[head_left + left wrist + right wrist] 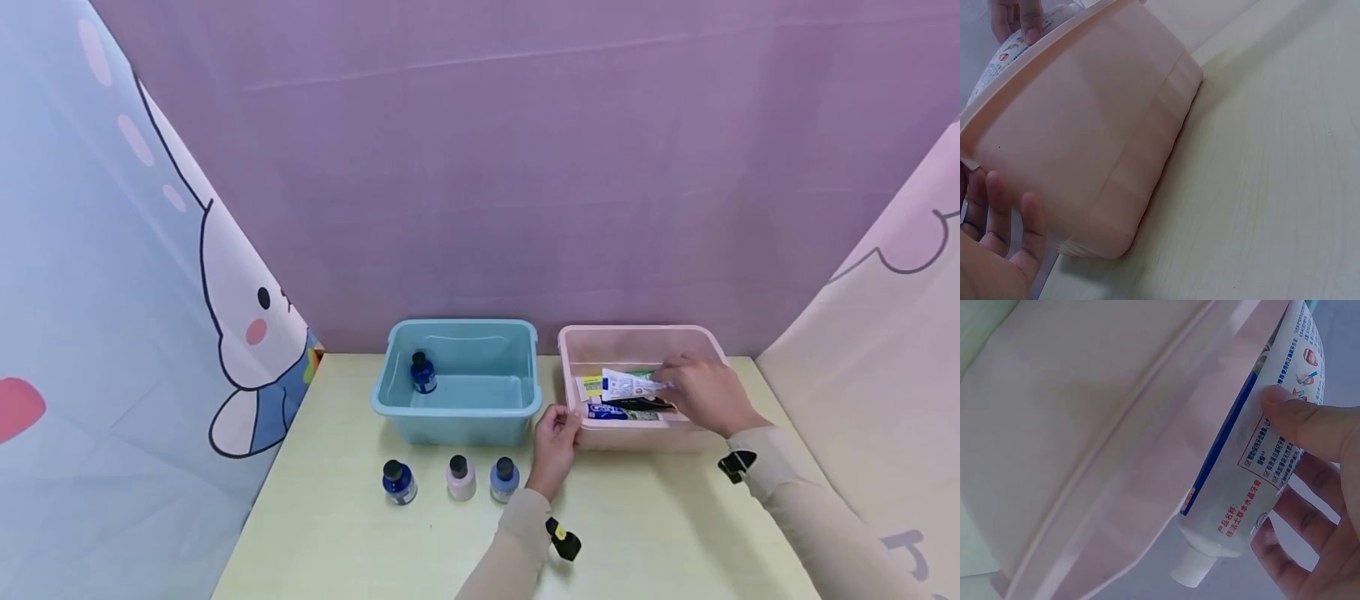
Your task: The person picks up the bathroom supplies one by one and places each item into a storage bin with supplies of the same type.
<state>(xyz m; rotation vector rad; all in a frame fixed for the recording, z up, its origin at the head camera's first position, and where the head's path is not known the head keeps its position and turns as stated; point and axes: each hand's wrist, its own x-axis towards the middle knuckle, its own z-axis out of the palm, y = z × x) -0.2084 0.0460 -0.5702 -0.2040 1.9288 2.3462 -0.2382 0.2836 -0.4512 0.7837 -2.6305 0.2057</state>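
The right hand [701,392], fingers curled, pinches a white toothpaste tube [624,385] at the pink bin's [637,438] opening, flat end toward nine o'clock. The left hand [553,450], partly curled, grips that bin's corner at eight o'clock. The blue bin [461,428] stands at nine o'clock from the pink.

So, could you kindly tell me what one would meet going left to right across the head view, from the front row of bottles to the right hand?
Dark blue bottle, pale bottle, lighter blue bottle, left hand, white tube, right hand.
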